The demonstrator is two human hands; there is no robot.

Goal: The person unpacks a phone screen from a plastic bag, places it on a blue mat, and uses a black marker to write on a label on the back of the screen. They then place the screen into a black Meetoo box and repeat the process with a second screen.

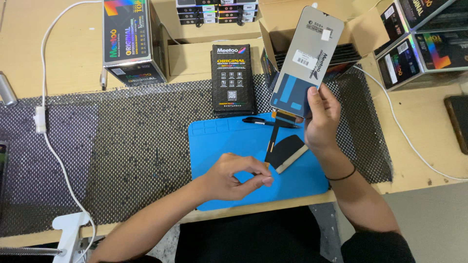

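Phone screen panel (304,58) is the piece in work: left hand (234,178) pinches the end of its flex cable (274,139) over the blue mat (234,141), while right hand (319,117) grips the panel upright, protective stickers not yet peeled.

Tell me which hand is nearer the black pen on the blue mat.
Right. The right hand holds the phone screen panel just right of the black pen; the left hand pinches the flex cable's end, lower down the blue mat.
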